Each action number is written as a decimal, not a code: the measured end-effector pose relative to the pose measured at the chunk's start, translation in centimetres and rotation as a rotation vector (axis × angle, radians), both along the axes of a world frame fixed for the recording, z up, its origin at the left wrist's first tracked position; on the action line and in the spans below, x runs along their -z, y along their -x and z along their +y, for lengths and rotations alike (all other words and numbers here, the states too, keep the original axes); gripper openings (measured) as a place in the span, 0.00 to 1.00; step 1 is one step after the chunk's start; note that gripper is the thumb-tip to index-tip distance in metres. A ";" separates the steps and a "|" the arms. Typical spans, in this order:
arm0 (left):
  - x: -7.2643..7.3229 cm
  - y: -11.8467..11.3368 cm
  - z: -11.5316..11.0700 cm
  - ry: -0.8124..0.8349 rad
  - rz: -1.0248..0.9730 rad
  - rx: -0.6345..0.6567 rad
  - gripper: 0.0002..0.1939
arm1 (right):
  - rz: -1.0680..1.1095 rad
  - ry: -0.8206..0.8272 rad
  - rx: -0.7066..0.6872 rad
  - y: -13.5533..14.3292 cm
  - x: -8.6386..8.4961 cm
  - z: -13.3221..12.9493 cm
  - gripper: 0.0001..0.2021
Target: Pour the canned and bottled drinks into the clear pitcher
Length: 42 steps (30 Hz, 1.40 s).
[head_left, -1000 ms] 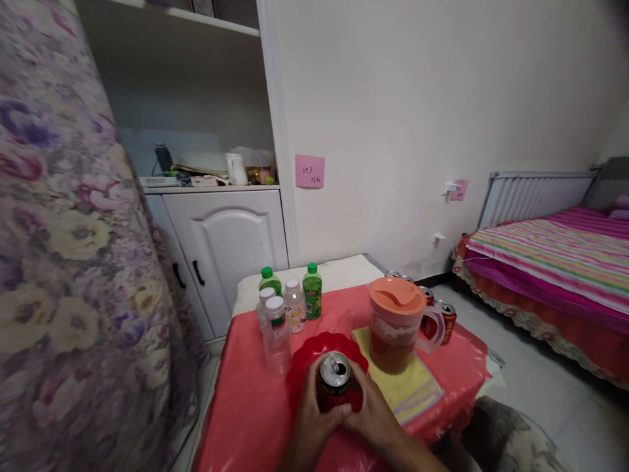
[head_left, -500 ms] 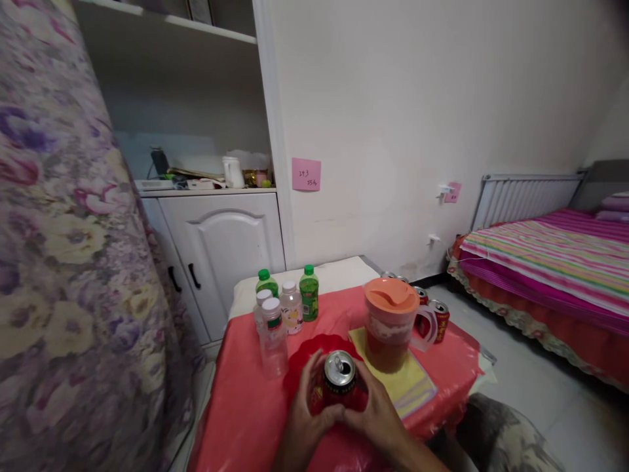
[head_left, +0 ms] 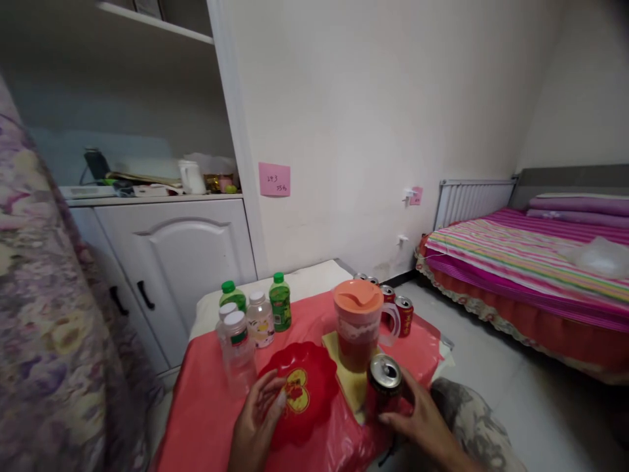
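My right hand [head_left: 417, 413] is closed round an opened red drink can [head_left: 384, 387], which stands upright near the table's right front edge, before the pitcher. Whether the can touches the table I cannot tell. My left hand [head_left: 258, 416] holds nothing, its fingers apart at the left rim of a red scalloped plate [head_left: 319, 406] with a yellow design. A clear pitcher [head_left: 358, 334] with an orange lid and reddish-brown contents stands on a folded yellow cloth [head_left: 348, 392]. Left of the plate is a clear bottle [head_left: 240, 357] with a white cap.
Several bottles stand at the table's left, among them a green-capped bottle [head_left: 280, 305]. More red cans [head_left: 404, 318] are lined up behind the pitcher. A red cover [head_left: 196, 406] lies over the table. Right of it are my knee [head_left: 472, 419] and a bed [head_left: 515, 262].
The can has moved right, from between both hands over the plate, and is now in my right hand alone. My left hand has let go and moved left. The view has turned right.
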State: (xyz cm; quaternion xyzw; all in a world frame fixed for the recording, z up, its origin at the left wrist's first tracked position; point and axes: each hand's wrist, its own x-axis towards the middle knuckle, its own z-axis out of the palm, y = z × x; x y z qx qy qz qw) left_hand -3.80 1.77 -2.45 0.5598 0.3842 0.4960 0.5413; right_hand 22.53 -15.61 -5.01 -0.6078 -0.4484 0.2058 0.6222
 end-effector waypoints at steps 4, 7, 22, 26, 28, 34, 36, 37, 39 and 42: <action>0.6 -0.1 0.5 0.005 0.021 -0.019 0.34 | -0.040 0.064 0.196 -5.4 1.2 -1.8 0.34; 0.0 -0.3 0.1 -0.006 0.039 -0.048 0.34 | -0.043 0.053 0.302 -9.3 1.7 -2.0 0.36; -1.4 -0.2 -0.4 0.017 0.097 -0.098 0.32 | -0.089 0.089 0.555 -17.1 3.7 2.5 0.38; -1.4 -0.1 -0.3 0.018 0.124 -0.078 0.31 | -0.101 0.084 0.569 -17.5 4.4 2.6 0.39; -1.3 -0.2 -0.3 -0.002 0.117 -0.097 0.31 | -0.105 0.074 0.575 -17.5 4.5 2.6 0.40; 0.2 0.4 0.6 0.012 0.144 -0.118 0.29 | -0.096 0.033 0.553 -17.3 4.6 2.3 0.36; 0.8 1.0 1.0 0.018 0.165 -0.163 0.30 | -0.083 0.023 0.548 -17.2 4.7 1.9 0.36; 1.1 1.3 1.2 0.011 0.185 -0.190 0.30 | -0.075 0.018 0.548 -17.1 4.8 1.7 0.36; 1.6 2.0 1.5 -0.038 0.268 -0.244 0.30 | -0.059 0.007 0.553 -16.9 5.1 0.8 0.38; 2.6 3.0 1.8 -0.180 0.472 -0.317 0.29 | -0.043 0.005 0.568 -16.0 5.9 -1.0 0.35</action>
